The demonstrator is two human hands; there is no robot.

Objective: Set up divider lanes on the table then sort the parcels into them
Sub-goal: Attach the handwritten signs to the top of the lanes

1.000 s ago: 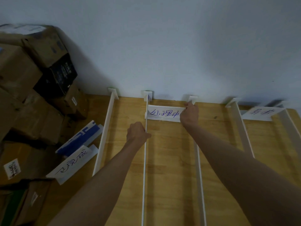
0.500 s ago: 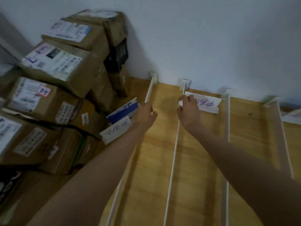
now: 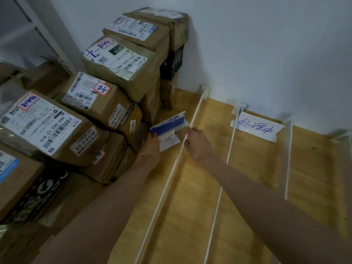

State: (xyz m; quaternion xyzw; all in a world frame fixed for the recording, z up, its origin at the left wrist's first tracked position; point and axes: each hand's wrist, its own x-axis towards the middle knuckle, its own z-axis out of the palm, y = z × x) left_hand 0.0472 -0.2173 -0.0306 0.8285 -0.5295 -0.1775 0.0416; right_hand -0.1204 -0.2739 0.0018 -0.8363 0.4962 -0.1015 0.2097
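Head view: left hand grips label card beside divider.

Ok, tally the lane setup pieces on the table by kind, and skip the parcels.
White divider rails: 4 (only the end of the rightmost is in frame)
Handwritten label cards: 2
Blue-and-white card: 1
Total: 7
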